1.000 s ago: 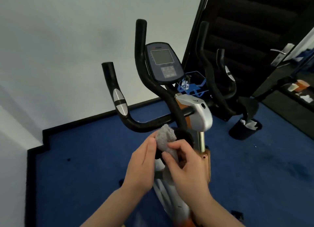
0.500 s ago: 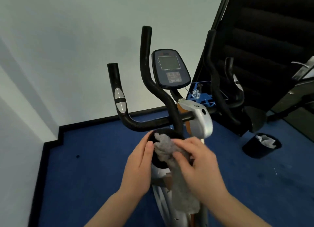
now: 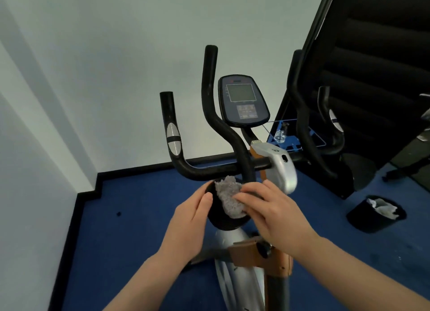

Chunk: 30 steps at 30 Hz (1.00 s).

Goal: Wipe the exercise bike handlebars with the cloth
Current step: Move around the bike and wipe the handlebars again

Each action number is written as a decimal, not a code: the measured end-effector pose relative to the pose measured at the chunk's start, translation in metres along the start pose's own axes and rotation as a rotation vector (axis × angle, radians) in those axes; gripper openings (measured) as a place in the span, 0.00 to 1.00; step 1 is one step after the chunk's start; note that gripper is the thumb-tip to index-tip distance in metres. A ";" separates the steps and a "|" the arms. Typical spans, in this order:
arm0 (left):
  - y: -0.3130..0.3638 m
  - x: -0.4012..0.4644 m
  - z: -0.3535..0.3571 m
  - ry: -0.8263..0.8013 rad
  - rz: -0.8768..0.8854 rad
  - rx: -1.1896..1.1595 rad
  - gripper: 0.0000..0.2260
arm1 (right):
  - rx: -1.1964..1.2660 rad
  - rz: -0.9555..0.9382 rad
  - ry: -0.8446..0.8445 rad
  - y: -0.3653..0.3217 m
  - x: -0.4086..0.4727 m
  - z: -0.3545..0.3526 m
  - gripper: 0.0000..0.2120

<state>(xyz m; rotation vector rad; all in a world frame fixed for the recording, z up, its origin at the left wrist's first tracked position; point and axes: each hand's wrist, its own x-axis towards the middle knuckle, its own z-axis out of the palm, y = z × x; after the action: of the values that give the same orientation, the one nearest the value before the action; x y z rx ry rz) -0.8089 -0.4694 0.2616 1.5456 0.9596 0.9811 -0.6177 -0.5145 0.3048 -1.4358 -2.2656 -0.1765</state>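
The exercise bike stands in front of me with black handlebars [image 3: 210,171] that curve up on both sides of a dark console [image 3: 242,101]. A fluffy grey cloth [image 3: 229,194] lies bunched on a round black part [image 3: 223,220] just below the crossbar. My right hand [image 3: 274,213] presses the cloth from the right, fingers closed over it. My left hand [image 3: 193,220] cups the left side of that round black part, thumb on its rim. Part of the cloth is hidden under my right fingers.
A silver and orange bike frame [image 3: 277,169] runs down between my arms. A black waste bin [image 3: 374,214] with crumpled paper stands on the blue carpet at the right. A dark panel [image 3: 372,66] leans behind the right bars. White walls meet at the left.
The view has shifted so the bike sits further right and higher. The cloth, hanging long half a second ago, is now bunched on the round part under my right hand.
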 end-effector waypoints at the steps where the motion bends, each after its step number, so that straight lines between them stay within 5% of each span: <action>1: 0.000 0.000 0.000 0.004 0.000 -0.004 0.15 | 0.024 0.020 0.015 -0.003 0.005 0.000 0.11; 11: -0.001 -0.003 0.003 0.017 0.036 0.007 0.15 | -0.015 0.084 0.076 -0.015 -0.017 0.018 0.15; 20: -0.003 -0.006 0.005 0.041 0.029 -0.067 0.16 | 0.412 0.614 0.258 -0.065 0.011 0.032 0.11; 26: -0.005 -0.009 0.009 0.073 0.033 -0.029 0.16 | 0.238 0.522 0.113 -0.068 -0.021 0.022 0.08; 30: 0.005 0.000 0.006 0.113 0.000 0.162 0.14 | 0.132 0.497 0.294 -0.030 0.005 -0.011 0.12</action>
<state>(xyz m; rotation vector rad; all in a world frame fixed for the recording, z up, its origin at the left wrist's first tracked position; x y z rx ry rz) -0.8030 -0.4718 0.2659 1.6367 1.1421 1.0206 -0.6430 -0.5280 0.3205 -1.7206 -1.6054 -0.0720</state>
